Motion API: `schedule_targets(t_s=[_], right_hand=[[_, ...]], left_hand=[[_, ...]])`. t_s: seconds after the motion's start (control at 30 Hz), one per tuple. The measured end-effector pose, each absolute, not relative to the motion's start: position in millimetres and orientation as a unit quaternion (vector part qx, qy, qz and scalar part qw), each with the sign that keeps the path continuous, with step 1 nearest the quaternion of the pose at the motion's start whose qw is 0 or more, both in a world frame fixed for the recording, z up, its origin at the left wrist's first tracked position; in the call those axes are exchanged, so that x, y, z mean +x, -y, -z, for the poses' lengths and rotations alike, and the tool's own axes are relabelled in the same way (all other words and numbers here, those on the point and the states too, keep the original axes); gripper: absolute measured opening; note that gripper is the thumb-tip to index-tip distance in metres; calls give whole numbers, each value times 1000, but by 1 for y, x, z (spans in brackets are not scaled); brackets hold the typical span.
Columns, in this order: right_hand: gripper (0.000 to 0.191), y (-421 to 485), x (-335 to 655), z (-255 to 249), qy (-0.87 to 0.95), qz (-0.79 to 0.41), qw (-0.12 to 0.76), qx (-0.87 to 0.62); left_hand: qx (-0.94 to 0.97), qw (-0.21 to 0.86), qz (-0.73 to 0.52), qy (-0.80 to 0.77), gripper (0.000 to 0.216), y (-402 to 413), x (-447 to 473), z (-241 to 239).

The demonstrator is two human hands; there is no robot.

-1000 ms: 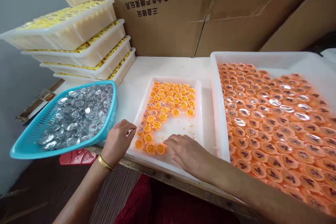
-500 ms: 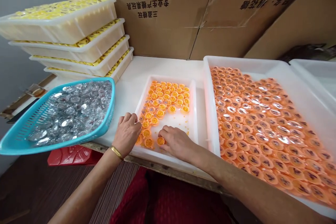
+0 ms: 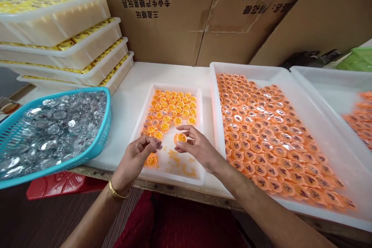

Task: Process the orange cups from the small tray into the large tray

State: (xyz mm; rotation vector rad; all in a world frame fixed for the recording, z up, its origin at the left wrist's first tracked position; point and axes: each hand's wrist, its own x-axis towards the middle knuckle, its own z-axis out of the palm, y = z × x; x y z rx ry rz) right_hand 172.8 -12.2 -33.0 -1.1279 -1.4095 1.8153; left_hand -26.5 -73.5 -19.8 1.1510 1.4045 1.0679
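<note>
My right hand holds a small orange cup with yellow bits inside, raised above the small white tray. Pinched in the fingertips of my left hand is a small clear disc with a dark print, a short way left of the cup. Many orange cups with yellow contents stand in the tray's far and left parts. Another cup sits below my left fingers. Loose yellow bits lie scattered on the tray floor near me.
On the left, a blue basket holds many clear discs; stacked white trays with yellow items rise behind it. A large white tray of covered orange cups stands right, beside another tray. Cardboard boxes line the back. A red stool is below.
My right hand has lifted the orange cup from the tray floor. My left hand has come off the cups at the tray's left side with a clear disc. The view has shifted right.
</note>
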Motion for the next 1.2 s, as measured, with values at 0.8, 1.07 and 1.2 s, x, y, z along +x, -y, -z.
schedule_targets(t_s=[0.8,1.07,1.2], right_hand=[[23,9,178,41,601,-503,333,-525],[38,9,176,38,526,-641,349,-438],[30,9,177,40,575,-562,347,-483]], left_hand=[[822,129,-195,-519,13,77,3,9],[820,147,-283,-476,13,65,20,6],[864,77,-201,-455,14,63,18,9]])
